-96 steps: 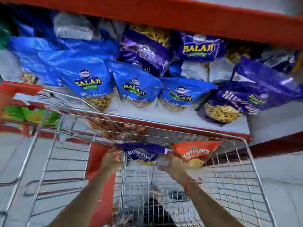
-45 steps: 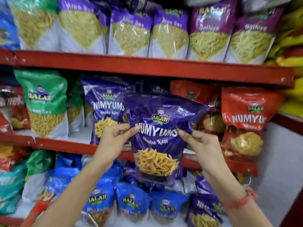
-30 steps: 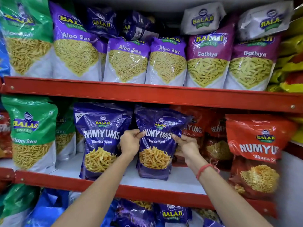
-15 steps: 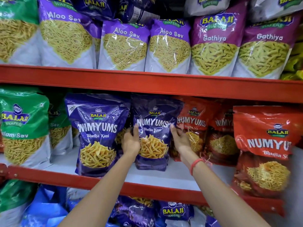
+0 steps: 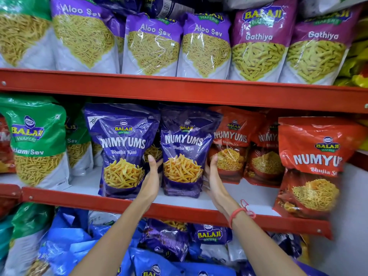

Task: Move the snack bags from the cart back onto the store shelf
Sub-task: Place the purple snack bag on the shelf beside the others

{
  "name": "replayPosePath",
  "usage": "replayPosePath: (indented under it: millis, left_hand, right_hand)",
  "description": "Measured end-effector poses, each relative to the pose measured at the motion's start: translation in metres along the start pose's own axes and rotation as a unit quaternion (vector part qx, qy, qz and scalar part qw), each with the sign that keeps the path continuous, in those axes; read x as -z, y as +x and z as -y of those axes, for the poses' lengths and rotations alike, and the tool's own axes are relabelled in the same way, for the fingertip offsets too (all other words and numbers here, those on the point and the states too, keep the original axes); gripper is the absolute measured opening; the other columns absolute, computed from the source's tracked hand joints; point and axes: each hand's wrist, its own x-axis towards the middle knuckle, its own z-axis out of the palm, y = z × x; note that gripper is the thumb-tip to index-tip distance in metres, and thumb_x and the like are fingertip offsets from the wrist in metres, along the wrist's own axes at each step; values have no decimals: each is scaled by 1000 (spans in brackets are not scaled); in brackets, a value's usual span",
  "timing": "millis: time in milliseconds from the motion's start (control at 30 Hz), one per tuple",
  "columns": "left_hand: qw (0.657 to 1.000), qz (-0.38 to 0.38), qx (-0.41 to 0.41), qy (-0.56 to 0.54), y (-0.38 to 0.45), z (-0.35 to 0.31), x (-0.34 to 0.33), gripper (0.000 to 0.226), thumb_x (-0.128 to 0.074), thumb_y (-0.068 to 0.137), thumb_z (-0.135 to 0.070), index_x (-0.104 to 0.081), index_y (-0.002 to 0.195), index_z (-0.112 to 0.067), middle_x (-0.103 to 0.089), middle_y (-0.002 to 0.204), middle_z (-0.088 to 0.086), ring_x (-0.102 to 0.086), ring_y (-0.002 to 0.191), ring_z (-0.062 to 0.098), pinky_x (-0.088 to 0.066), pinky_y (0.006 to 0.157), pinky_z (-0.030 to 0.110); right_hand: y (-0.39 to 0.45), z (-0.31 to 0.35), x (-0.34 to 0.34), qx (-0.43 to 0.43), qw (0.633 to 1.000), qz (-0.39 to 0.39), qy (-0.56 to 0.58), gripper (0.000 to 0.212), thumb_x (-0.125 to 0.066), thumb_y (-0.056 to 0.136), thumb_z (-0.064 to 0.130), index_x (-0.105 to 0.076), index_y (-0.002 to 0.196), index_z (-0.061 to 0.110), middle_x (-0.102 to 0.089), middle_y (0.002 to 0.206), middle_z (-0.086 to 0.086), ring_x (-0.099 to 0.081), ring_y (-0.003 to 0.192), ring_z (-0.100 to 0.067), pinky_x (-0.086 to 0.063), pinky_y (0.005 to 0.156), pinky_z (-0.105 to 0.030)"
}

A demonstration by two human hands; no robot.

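A purple Numyums snack bag (image 5: 184, 148) stands upright on the middle store shelf (image 5: 175, 211). My left hand (image 5: 152, 177) presses flat against its lower left side. My right hand (image 5: 214, 179) presses against its lower right side, so the bag is held between both palms. A second purple Numyums bag (image 5: 123, 150) stands just left of it, touching. Red Numyums bags (image 5: 231, 142) stand just to the right. The cart is out of view.
A red upper shelf (image 5: 179, 92) carries Aloo Sev (image 5: 151, 42) and Gathiya bags (image 5: 258, 42). Green Balaji bags (image 5: 35, 142) stand at the left of the middle shelf. A large red Numyums bag (image 5: 312, 166) sits at the right front. Blue and purple bags (image 5: 167, 240) fill the shelf below.
The purple bag went from the cart up to the middle shelf and now stands there. Both hands slid down from its upper part to its lower sides.
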Motion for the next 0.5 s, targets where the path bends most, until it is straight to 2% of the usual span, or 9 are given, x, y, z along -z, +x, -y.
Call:
replayPosePath:
  millis: [133, 267, 400, 433, 500]
  left_hand:
    - [998, -7, -7, 56, -15, 2, 12, 96, -3, 57, -94, -41, 133, -49, -46, 146, 5, -41, 136, 29, -26, 115, 57]
    - [997, 0, -8, 76, -31, -5, 17, 93, -1, 66, -79, -38, 139, -36, -37, 151, 8, -32, 140, 31, -25, 115, 56]
    - [995, 6, -6, 98, -43, -8, 20, 84, 3, 74, -77, -38, 138, -41, -40, 149, 7, -34, 138, 30, -26, 114, 55]
    - [995, 6, -3, 100, -44, -8, 20, 81, 4, 77, -74, -37, 138, -40, -46, 143, 6, -40, 133, 29, -30, 112, 53]
    - [995, 3, -5, 104, -47, -9, 21, 83, 5, 77, -73, -36, 141, -38, -58, 110, -4, -56, 104, 21, -41, 98, 46]
  right_hand:
    - [-15, -5, 3, -11, 999, 10, -38, 124, -19, 45, 104, -25, 150, 38, -30, 160, 4, -29, 147, -19, -20, 122, -52]
    - [-33, -4, 1, -17, 998, 14, -56, 129, -18, 41, 104, -27, 150, 36, -30, 160, 3, -28, 147, -20, -18, 123, -53]
    - [-45, -1, -1, -30, 996, 9, -82, 130, -15, 37, 105, -28, 149, 39, -31, 160, 3, -28, 147, -22, -17, 122, -53]
    - [-47, 0, -1, -27, 996, 12, -84, 131, -15, 36, 105, -28, 149, 39, -32, 160, 3, -28, 147, -22, -18, 122, -51]
    - [-53, 1, -3, -18, 996, 18, -88, 131, -15, 36, 105, -27, 149, 40, -33, 159, 5, -29, 147, -21, -19, 120, -48]
